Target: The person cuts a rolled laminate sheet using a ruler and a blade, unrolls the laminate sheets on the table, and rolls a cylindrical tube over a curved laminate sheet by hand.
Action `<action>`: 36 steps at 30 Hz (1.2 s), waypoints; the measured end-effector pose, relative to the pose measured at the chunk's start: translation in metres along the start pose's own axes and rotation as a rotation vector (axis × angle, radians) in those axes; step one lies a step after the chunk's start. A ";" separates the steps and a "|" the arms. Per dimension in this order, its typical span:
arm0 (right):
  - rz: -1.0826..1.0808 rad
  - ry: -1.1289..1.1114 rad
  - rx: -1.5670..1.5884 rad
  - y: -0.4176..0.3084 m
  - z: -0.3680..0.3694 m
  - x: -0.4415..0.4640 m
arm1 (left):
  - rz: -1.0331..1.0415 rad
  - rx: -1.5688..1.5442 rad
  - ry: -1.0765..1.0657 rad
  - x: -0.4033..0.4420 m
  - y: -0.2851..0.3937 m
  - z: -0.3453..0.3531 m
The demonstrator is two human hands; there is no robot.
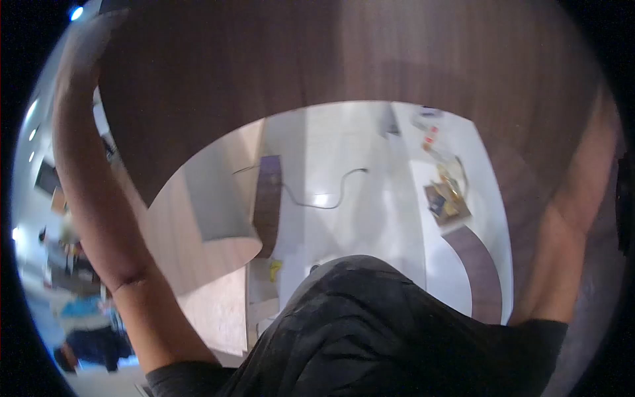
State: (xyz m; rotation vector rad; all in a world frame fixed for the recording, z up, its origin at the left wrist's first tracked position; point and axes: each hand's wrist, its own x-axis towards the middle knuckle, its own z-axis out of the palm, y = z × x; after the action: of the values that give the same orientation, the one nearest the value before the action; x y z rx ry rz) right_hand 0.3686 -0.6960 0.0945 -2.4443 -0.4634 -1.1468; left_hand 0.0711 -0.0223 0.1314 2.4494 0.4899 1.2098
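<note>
A large dark brown wood-grain sheet [297, 53] fills the upper part of the view, its lower edge curving across in front of me. Both my arms are raised along its sides. My left hand [96, 36], blurred, holds the sheet at its upper left edge, with fingers reaching over the brown face. On the far right my right hand [605, 109] is up against the sheet, smeared and dim, so its fingers do not show clearly.
Below are a pale wooden board [218, 317], a dark narrow strip [267, 218] and a black cable [317, 206] on the shiny floor. A white table [493, 192] at right bears a small brown box [456, 215] and clutter. People [99, 344] are at far left.
</note>
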 end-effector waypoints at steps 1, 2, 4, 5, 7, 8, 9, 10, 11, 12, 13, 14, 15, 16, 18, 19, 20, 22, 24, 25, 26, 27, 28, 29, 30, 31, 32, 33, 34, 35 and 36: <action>0.007 0.013 -0.027 0.006 -0.003 0.001 | -0.145 -0.169 -0.014 -0.023 0.030 0.028; 0.024 0.020 -0.051 0.010 -0.007 0.000 | -0.074 -0.143 -0.092 -0.034 0.041 0.043; 0.056 0.026 -0.097 0.021 -0.009 -0.004 | -0.098 -0.120 -0.176 -0.042 0.055 0.083; 0.074 0.014 -0.115 0.026 -0.007 -0.006 | -0.111 -0.101 -0.214 -0.046 0.053 0.098; 0.106 0.004 -0.155 0.038 0.000 -0.014 | -0.130 -0.130 -0.338 -0.050 0.045 0.129; 0.114 -0.005 -0.178 0.042 0.005 -0.016 | -0.142 -0.148 -0.397 -0.051 0.040 0.144; 0.119 -0.024 -0.196 0.046 0.013 -0.020 | -0.118 -0.149 -0.434 -0.051 0.033 0.158; 0.115 -0.044 -0.209 0.052 0.026 -0.026 | -0.099 -0.145 -0.468 -0.053 0.022 0.171; 0.047 -0.072 -0.203 0.047 0.039 -0.032 | -0.085 -0.136 -0.498 -0.055 0.014 0.179; 0.253 -0.345 -0.143 0.042 0.038 -0.037 | -0.108 -0.174 -0.523 -0.062 0.010 0.183; 0.239 -0.342 -0.103 0.033 0.047 -0.045 | -0.113 -0.191 -0.550 -0.062 0.001 0.188; 0.227 -0.343 -0.063 0.029 0.064 -0.057 | -0.120 -0.208 -0.579 -0.063 -0.010 0.194; 0.214 -0.341 -0.024 0.024 0.080 -0.069 | -0.126 -0.227 -0.606 -0.064 -0.019 0.198; 0.191 -0.352 -0.077 0.017 0.098 -0.077 | -0.060 -0.252 -0.566 -0.067 -0.024 0.202; 0.240 -0.427 -0.119 0.001 0.132 -0.088 | -0.003 -0.060 -0.629 -0.061 -0.044 0.213; 0.242 -0.463 -0.112 -0.007 0.150 -0.093 | 0.022 0.041 -0.656 -0.056 -0.056 0.220; 0.266 -0.488 -0.176 -0.021 0.172 -0.099 | 0.085 0.132 -0.655 -0.052 -0.074 0.240; 0.372 -0.549 -0.083 -0.039 0.211 -0.112 | 0.212 0.331 -0.652 -0.061 -0.077 0.251; 0.318 -0.575 -0.114 -0.053 0.254 -0.123 | 0.210 0.419 -0.669 -0.058 -0.103 0.283; 0.329 -0.613 -0.114 -0.066 0.271 -0.131 | 0.131 0.428 -0.696 -0.065 -0.092 0.281; 0.349 -0.650 -0.090 -0.072 0.289 -0.139 | 0.066 0.420 -0.702 -0.066 -0.098 0.291; 0.364 -0.621 -0.122 -0.077 0.316 -0.148 | -0.002 0.410 -0.710 -0.066 -0.111 0.306; 0.398 -0.628 -0.140 -0.087 0.332 -0.154 | -0.009 0.423 -0.727 -0.064 -0.126 0.326; 0.432 -0.637 -0.156 -0.098 0.345 -0.160 | -0.017 0.438 -0.743 -0.062 -0.143 0.348; 0.429 -0.655 -0.124 -0.105 0.358 -0.167 | -0.025 0.456 -0.756 -0.058 -0.156 0.358; 0.431 -0.667 -0.089 -0.109 0.370 -0.176 | 0.177 0.707 -0.946 -0.060 -0.141 0.346; 0.436 -0.680 -0.056 -0.110 0.384 -0.178 | 0.123 0.663 -0.905 -0.059 -0.157 0.358; 0.455 -0.722 -0.060 -0.108 0.402 -0.181 | 0.074 0.618 -0.863 -0.060 -0.173 0.372; 0.475 -0.769 -0.066 -0.102 0.420 -0.182 | 0.079 0.625 -0.934 -0.057 -0.170 0.370; 0.496 -0.819 -0.075 -0.095 0.441 -0.187 | 0.064 0.669 -0.966 -0.056 -0.178 0.382; 0.486 -0.855 -0.066 -0.087 0.461 -0.191 | 0.048 0.714 -1.001 -0.057 -0.187 0.395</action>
State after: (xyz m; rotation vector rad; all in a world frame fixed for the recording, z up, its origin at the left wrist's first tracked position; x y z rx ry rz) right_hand 0.5126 -0.4208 -0.3060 -2.7854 -0.0309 0.1096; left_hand 0.3307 0.0489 -0.2178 3.2067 0.5923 -0.3672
